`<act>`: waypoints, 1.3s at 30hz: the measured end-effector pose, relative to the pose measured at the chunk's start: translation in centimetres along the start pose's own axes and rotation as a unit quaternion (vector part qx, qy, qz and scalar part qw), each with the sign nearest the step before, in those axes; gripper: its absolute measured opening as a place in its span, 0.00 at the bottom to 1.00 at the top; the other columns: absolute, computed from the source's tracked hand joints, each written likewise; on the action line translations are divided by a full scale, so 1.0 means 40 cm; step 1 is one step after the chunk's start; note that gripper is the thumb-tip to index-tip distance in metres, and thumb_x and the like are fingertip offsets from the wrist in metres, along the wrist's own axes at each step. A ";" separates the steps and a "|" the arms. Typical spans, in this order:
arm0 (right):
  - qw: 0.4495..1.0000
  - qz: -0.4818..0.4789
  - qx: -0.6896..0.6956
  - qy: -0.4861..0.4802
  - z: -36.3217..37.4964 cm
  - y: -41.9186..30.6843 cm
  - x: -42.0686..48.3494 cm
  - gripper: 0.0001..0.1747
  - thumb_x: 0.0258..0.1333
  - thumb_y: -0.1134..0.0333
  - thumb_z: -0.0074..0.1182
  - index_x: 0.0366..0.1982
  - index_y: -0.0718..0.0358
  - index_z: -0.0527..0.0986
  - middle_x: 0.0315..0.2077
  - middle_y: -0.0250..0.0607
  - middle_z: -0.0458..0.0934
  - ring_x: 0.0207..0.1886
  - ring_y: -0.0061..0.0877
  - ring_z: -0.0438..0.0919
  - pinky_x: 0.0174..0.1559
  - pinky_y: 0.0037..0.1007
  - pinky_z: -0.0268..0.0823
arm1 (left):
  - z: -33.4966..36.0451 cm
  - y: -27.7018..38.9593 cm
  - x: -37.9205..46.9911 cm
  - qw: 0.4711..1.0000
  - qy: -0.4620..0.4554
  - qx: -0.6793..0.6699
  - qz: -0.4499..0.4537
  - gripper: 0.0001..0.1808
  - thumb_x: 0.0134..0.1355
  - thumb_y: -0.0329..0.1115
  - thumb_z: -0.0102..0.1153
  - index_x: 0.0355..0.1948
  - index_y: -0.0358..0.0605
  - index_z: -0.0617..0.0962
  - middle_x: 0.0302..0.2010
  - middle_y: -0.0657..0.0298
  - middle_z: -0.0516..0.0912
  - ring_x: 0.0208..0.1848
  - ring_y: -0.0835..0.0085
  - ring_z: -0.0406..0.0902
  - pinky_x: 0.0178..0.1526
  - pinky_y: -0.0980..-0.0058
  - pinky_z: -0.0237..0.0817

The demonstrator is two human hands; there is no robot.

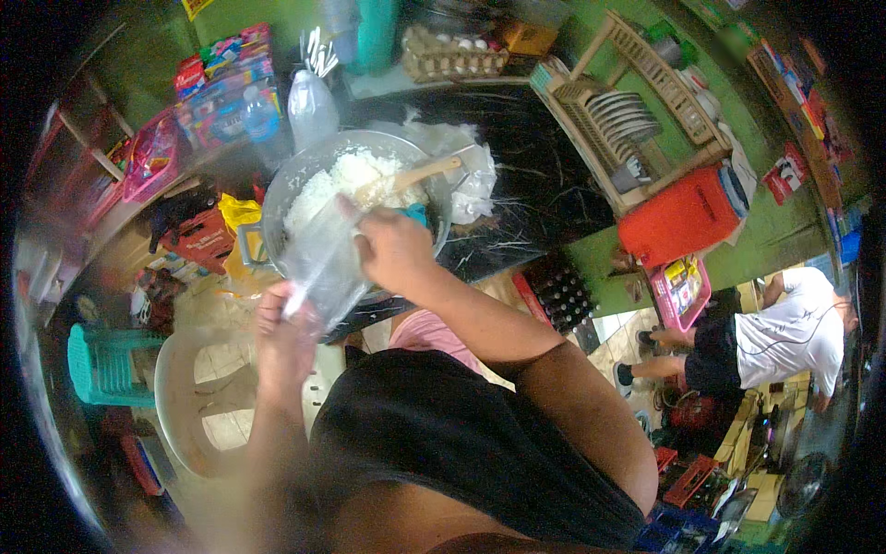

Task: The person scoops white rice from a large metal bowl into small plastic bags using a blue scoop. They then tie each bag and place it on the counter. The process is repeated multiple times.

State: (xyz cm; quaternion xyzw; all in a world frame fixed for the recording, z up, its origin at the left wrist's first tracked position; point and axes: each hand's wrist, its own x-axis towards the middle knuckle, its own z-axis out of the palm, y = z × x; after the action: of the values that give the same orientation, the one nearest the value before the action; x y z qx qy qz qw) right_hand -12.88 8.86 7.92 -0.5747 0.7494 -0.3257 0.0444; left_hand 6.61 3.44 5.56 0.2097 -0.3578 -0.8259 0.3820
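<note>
Between my two hands a clear plastic bag [331, 266] is stretched over the near rim of a large metal pot [277, 183]. My left hand [285, 332] grips its lower left side, and my right hand [394, 246] pinches the upper right part. Whether anything is inside the bag is blurred. White cooked rice [332, 176] fills much of the pot. A wooden paddle [426, 172] lies in the rice with its handle over the right rim. Something blue [415, 213] shows in the pot beyond my right hand. Crumpled plastic bags [474, 170] lie against the pot's right side.
The black marbled counter [540, 159] carries a dish rack [609, 187] with plates at right. Egg trays [453, 59] stand at the back. Left are a bag of straws [311, 104] and a water bottle [259, 118]. A plastic chair [173, 395] stands lower left; another person [789, 332] is far right.
</note>
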 end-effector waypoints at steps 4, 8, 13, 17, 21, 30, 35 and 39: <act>0.994 0.099 0.001 0.038 -0.012 0.006 -0.008 0.32 0.41 0.71 0.51 0.55 0.62 0.64 0.39 0.54 0.72 0.35 0.50 0.75 0.39 0.43 0.69 | 0.025 -0.020 -0.013 0.964 -0.084 0.249 0.031 0.08 0.54 0.27 0.61 0.36 0.43 0.76 0.34 0.65 0.79 0.32 0.80 0.72 0.35 0.81 0.64; 0.989 0.120 -0.030 -0.085 -0.019 0.015 -0.043 0.26 0.42 0.63 0.52 0.48 0.61 0.71 0.42 0.53 0.70 0.40 0.49 0.75 0.43 0.43 0.68 | 0.010 0.018 0.004 0.814 -0.059 0.535 0.221 0.06 0.49 0.24 0.63 0.27 0.40 0.77 0.30 0.62 0.78 0.32 0.76 0.74 0.37 0.79 0.64; 0.987 0.061 -0.096 -0.118 -0.047 -0.021 -0.090 0.22 0.41 0.59 0.54 0.42 0.57 0.76 0.45 0.46 0.70 0.47 0.43 0.71 0.41 0.45 0.67 | -0.082 0.041 0.094 0.661 0.083 0.641 0.380 0.13 0.42 0.16 0.58 0.31 0.40 0.77 0.31 0.60 0.79 0.35 0.72 0.76 0.38 0.78 0.66; 0.994 0.023 -0.107 0.013 -0.011 -0.035 -0.094 0.40 0.32 0.66 0.58 0.55 0.63 0.63 0.52 0.51 0.64 0.51 0.45 0.67 0.43 0.46 0.65 | -0.091 0.003 0.196 0.775 0.038 0.468 0.423 0.19 0.42 0.17 0.58 0.38 0.37 0.76 0.38 0.56 0.79 0.39 0.61 0.77 0.44 0.72 0.67; 0.976 0.051 0.144 0.153 0.005 -0.024 -0.029 0.37 0.31 0.75 0.56 0.52 0.66 0.66 0.52 0.55 0.65 0.50 0.41 0.70 0.43 0.41 0.65 | -0.153 0.013 0.183 0.587 -0.020 0.697 0.412 0.25 0.48 0.16 0.52 0.51 0.37 0.72 0.49 0.52 0.74 0.54 0.57 0.70 0.55 0.61 0.65; 0.760 0.205 0.584 0.197 0.028 0.037 0.032 0.19 0.36 0.73 0.56 0.37 0.69 0.75 0.21 0.52 0.75 0.17 0.43 0.69 0.23 0.35 0.63 | -0.123 0.000 0.188 0.677 -0.182 0.639 0.315 0.23 0.54 0.21 0.49 0.53 0.44 0.74 0.53 0.51 0.69 0.55 0.54 0.68 0.55 0.61 0.62; 0.983 0.017 0.158 0.088 0.118 0.060 -0.018 0.28 0.34 0.72 0.55 0.46 0.63 0.73 0.27 0.51 0.75 0.28 0.47 0.74 0.34 0.39 0.67 | -0.132 0.079 0.273 0.554 -0.084 0.674 0.481 0.19 0.56 0.20 0.46 0.49 0.43 0.76 0.54 0.50 0.72 0.52 0.58 0.72 0.50 0.68 0.66; 0.996 0.027 0.060 0.062 0.048 -0.017 -0.041 0.35 0.33 0.73 0.54 0.53 0.57 0.69 0.34 0.50 0.75 0.33 0.47 0.76 0.36 0.43 0.69 | -0.082 0.075 0.250 0.698 -0.133 0.528 0.464 0.19 0.59 0.23 0.42 0.51 0.45 0.75 0.52 0.50 0.74 0.50 0.57 0.74 0.46 0.70 0.68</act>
State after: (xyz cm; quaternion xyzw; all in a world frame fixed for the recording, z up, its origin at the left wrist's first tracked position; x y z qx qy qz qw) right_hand -10.92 9.41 6.28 -0.5291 0.7453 -0.4036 0.0406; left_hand 3.89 -7.14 4.96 0.0718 -0.8343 -0.2383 0.4919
